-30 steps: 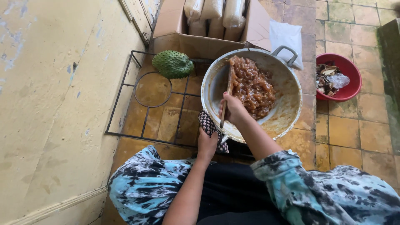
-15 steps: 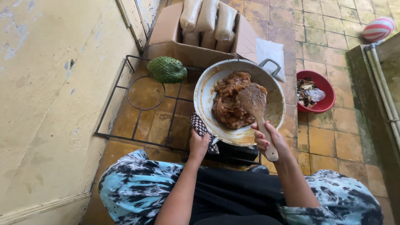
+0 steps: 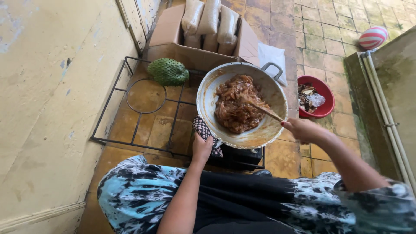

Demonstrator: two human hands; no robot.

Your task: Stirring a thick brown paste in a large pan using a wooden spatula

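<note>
Two hands work the pan (image 3: 208, 93) on the floor stove: left hand (image 3: 202, 148) grips its near rim through a checked cloth (image 3: 200, 127); right hand (image 3: 303, 129) clasps the spoon (image 3: 264, 111), slanting away-left from the fingers into brown paste (image 3: 232, 108).

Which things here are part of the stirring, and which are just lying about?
In use: pan of brown mash, wooden spoon in right hand, checked cloth under left hand.
Lying about: green spiky fruit, cardboard box, red bowl, striped ball.
</note>
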